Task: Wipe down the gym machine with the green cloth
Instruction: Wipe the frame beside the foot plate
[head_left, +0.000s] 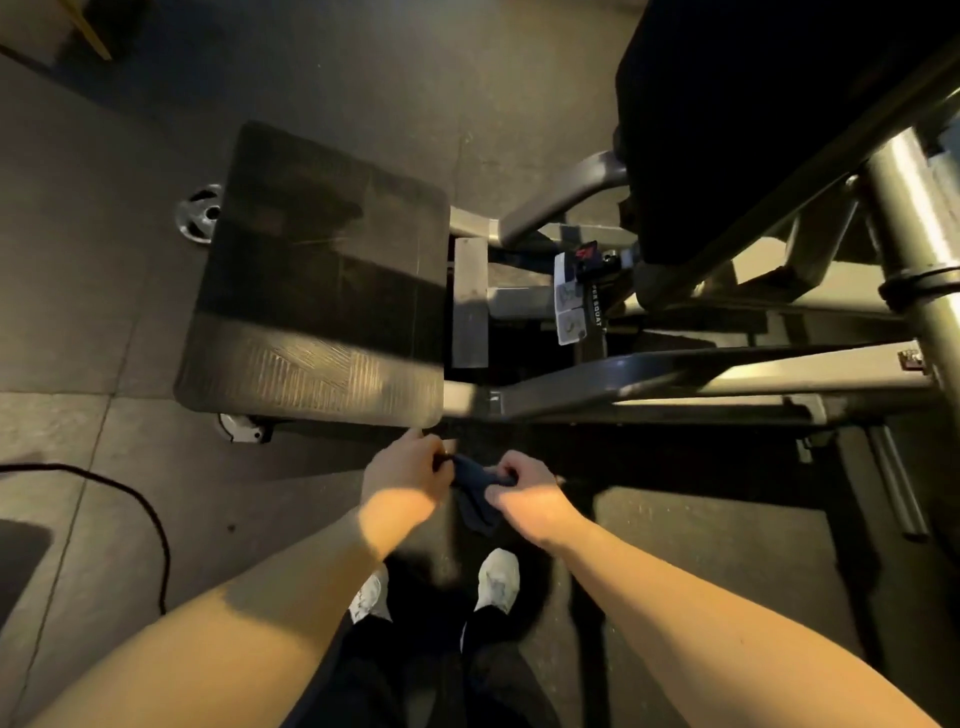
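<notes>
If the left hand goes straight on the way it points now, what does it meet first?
Probably the near edge of the large dark ribbed footplate; the left hand, holding the dark cloth, nearly reaches it. Depth is unclear.

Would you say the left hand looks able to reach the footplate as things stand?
Probably yes: the left hand sits just short of the near edge of the footplate with nothing between them, though it grips the cloth with the right hand.

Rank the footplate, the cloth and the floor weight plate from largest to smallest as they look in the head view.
1. footplate, clearly largest.
2-3. cloth and weight plate look alike: the cloth is bunched in the left hand and right hand, nearer the camera; the plate is partly hidden behind the footplate. Unranked.
</notes>
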